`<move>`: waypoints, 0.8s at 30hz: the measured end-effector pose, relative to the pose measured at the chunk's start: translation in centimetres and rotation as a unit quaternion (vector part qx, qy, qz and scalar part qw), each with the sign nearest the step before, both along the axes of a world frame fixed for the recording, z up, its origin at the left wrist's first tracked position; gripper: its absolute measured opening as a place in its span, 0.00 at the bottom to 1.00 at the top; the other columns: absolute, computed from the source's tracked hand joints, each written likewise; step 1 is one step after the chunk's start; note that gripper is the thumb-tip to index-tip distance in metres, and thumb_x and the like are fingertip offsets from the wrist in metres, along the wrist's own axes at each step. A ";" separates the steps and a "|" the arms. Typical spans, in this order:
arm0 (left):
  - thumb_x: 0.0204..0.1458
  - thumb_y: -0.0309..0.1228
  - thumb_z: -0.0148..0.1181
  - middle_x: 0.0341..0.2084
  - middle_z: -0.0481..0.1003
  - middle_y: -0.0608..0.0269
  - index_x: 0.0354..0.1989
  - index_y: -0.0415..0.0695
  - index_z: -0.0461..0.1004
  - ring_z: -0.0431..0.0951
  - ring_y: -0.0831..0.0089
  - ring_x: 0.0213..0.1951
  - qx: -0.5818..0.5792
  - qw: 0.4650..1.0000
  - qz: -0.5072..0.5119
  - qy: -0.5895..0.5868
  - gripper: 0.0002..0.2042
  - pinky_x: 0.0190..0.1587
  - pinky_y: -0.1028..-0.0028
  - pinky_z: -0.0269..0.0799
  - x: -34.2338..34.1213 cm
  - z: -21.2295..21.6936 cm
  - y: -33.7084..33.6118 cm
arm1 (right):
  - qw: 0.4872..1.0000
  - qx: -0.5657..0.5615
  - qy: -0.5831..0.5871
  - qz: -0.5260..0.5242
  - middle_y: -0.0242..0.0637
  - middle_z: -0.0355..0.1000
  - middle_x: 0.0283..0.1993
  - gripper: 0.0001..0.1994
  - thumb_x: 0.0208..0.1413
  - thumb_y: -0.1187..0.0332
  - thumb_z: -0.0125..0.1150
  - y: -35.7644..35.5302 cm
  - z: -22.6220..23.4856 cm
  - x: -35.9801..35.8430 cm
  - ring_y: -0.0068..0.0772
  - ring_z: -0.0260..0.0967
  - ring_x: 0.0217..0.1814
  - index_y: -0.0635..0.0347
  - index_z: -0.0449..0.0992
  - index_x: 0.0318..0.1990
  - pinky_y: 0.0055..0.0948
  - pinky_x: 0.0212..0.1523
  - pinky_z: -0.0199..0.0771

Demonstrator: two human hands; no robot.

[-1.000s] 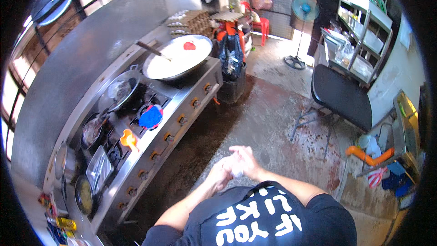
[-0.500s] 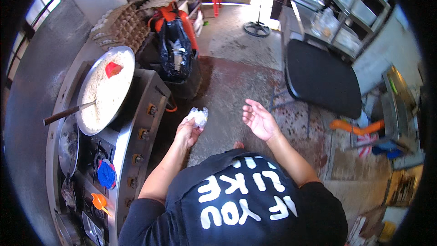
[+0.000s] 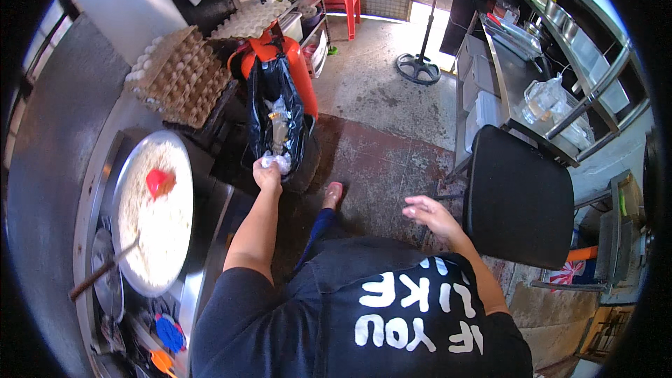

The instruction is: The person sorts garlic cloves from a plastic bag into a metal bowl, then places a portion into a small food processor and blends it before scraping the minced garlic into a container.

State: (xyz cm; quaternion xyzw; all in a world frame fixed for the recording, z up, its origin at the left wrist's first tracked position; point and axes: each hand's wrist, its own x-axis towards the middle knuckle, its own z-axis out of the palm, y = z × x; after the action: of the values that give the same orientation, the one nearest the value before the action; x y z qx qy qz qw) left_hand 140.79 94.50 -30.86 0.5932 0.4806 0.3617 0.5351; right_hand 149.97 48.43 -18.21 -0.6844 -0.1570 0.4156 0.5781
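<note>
My left hand (image 3: 267,176) reaches forward, its fingers closed on a crumpled piece of clear plastic (image 3: 281,161). It is at the near edge of a black garbage bag (image 3: 260,108) lining a dark bin (image 3: 306,168). Crumpled waste (image 3: 278,129) shows in the mouth of the bag. My right hand (image 3: 435,217) is held out over the floor with its fingers apart and nothing in it, close to the black chair (image 3: 518,199).
Left, a wide metal pan (image 3: 190,238) of white grainy food sits on the stove, with a red scoop (image 3: 159,183) and long-handled utensil (image 3: 98,280). Egg trays (image 3: 183,80) and an orange gas cylinder (image 3: 302,73) stand beyond. A pedestal fan (image 3: 418,68) stands ahead.
I have stepped forward toward the bin. My left hand has carried the plastic from over the floor to the garbage bag. My right hand has come nearer the chair, still empty.
</note>
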 end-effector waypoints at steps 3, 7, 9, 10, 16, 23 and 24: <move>0.45 0.26 0.61 0.38 0.73 0.46 0.45 0.40 0.72 0.74 0.47 0.42 0.232 0.953 0.006 0.196 0.16 0.49 0.58 0.69 6.8 1.3 3.9 | 0.994 -0.075 0.036 -0.070 0.35 0.75 0.45 0.18 0.62 0.63 0.54 -0.4 -4.0 2.7 0.23 0.71 0.42 0.61 0.68 0.56 0.24 0.41 0.70; 0.46 0.24 0.56 0.44 0.66 0.43 0.48 0.45 0.70 0.70 0.44 0.46 0.296 0.921 -0.078 0.241 0.17 0.50 0.57 0.69 15.7 1.0 10.8 | 0.967 -0.171 0.052 -0.180 0.35 0.76 0.41 0.16 0.61 0.60 0.56 -3.7 -11.1 3.8 0.26 0.72 0.36 0.62 0.74 0.48 0.27 0.38 0.71; 0.46 0.23 0.56 0.46 0.65 0.44 0.49 0.46 0.69 0.69 0.44 0.47 0.311 0.884 -0.166 0.308 0.19 0.51 0.56 0.68 19.7 0.2 13.4 | 0.943 -0.258 0.019 -0.207 0.35 0.77 0.39 0.16 0.59 0.59 0.57 -6.4 -16.1 3.2 0.28 0.73 0.37 0.63 0.76 0.45 0.29 0.40 0.72; 0.43 0.24 0.60 0.47 0.65 0.46 0.50 0.46 0.69 0.68 0.46 0.49 0.302 0.873 -0.204 0.325 0.22 0.53 0.57 0.67 21.7 1.1 13.3 | 0.929 -0.289 -0.013 -0.229 0.37 0.77 0.39 0.16 0.58 0.59 0.57 -9.5 -20.7 0.6 0.29 0.74 0.39 0.63 0.76 0.44 0.29 0.41 0.72; 0.48 0.57 0.54 0.64 0.59 0.59 0.60 0.52 0.67 0.59 0.58 0.64 0.105 0.665 -0.338 0.658 0.33 0.61 0.54 0.54 27.5 -0.8 18.3 | 0.877 -0.459 -0.013 -0.138 0.47 0.75 0.48 0.22 0.53 0.51 0.58 -2.8 -11.9 3.9 0.45 0.73 0.50 0.53 0.75 0.50 0.40 0.51 0.71; 0.41 0.45 0.60 0.41 0.69 0.59 0.29 0.47 0.75 0.69 0.61 0.46 0.433 0.659 -0.246 0.563 0.14 0.47 0.61 0.64 27.4 -10.8 12.1 | 0.840 -0.516 -0.013 -0.170 0.45 0.75 0.43 0.24 0.55 0.49 0.56 1.8 -6.4 6.5 0.47 0.73 0.47 0.53 0.70 0.54 0.42 0.47 0.72; 0.40 0.44 0.60 0.40 0.69 0.60 0.24 0.47 0.75 0.70 0.61 0.45 0.406 0.672 -0.238 0.573 0.13 0.45 0.62 0.65 27.6 -12.2 10.5 | 0.839 -0.523 -0.018 -0.147 0.45 0.75 0.43 0.24 0.55 0.48 0.56 1.8 -7.1 5.9 0.48 0.73 0.47 0.52 0.70 0.54 0.42 0.47 0.73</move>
State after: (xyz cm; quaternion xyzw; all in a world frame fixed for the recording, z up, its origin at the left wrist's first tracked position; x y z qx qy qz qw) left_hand 168.36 105.04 -43.05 0.9368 0.3415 -0.0289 -0.0705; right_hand 155.82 50.20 -25.33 -0.9074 0.1761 0.3334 0.1859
